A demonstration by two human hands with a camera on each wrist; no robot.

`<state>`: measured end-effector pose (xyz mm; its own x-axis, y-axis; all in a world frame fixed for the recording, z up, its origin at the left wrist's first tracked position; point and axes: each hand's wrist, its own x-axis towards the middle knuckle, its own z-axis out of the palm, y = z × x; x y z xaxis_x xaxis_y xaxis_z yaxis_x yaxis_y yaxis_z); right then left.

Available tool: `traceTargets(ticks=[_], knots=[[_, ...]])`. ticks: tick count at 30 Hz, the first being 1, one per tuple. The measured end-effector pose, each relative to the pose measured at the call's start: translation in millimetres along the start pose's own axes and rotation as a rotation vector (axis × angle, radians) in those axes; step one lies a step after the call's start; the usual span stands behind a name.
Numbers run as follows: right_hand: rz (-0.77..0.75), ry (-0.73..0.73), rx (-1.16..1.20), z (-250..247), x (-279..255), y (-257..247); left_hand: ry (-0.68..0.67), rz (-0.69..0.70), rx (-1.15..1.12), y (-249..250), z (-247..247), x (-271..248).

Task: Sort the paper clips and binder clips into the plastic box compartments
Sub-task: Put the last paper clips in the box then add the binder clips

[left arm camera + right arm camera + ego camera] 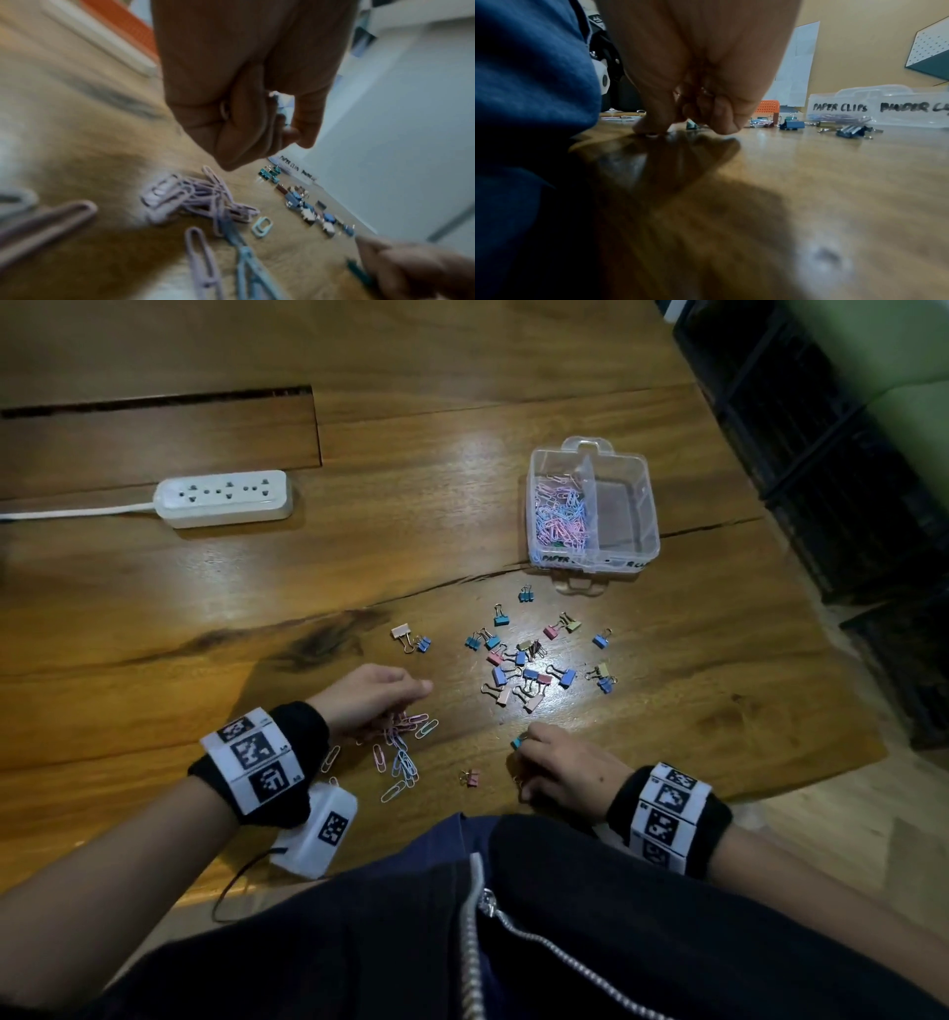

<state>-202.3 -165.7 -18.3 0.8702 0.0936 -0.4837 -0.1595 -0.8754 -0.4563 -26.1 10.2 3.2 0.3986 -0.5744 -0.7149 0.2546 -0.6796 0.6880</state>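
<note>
My left hand (382,694) hovers over a loose pile of pink, blue and white paper clips (403,752). Its fingers are curled, and in the left wrist view a paper clip loop (225,109) shows inside the fist (257,132). My right hand (531,748) rests near the table's front edge, its fingertips pinching a teal binder clip (516,743). Wire handles peek from under its palm. Several coloured binder clips (524,662) lie scattered ahead. The clear plastic box (647,505) holds paper clips (560,513) in its left compartment. Its right compartment looks bare.
A white power strip (226,498) lies at the far left on the wooden table (154,618). A lone pink binder clip (470,778) sits between my hands. Black crates (847,454) stand beyond the table's right edge. The box labels read PAPER CLIPS (840,107) and BINDER.
</note>
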Motion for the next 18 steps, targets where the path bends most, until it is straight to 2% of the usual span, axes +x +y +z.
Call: traceTargets(ticks=[5, 7, 9, 14, 18], knots=[[-0.006, 0.026, -0.057, 7, -3, -2, 0.09, 0.121, 0.846, -16, 7, -19], [-0.037, 0.069, -0.046, 14, -4, -1, 0.097, 0.169, 1.086, -25, 14, -21], [-0.05, 0.113, -0.018, 19, -6, 0, 0.08, 0.209, 1.168, -33, 18, -18], [0.016, 0.13, 0.052, 20, -6, 0, 0.098, 0.263, 1.124, -32, 15, -7], [0.054, 0.146, 0.032, 13, -4, -3, 0.107, 0.316, 1.214, -26, 15, -2]])
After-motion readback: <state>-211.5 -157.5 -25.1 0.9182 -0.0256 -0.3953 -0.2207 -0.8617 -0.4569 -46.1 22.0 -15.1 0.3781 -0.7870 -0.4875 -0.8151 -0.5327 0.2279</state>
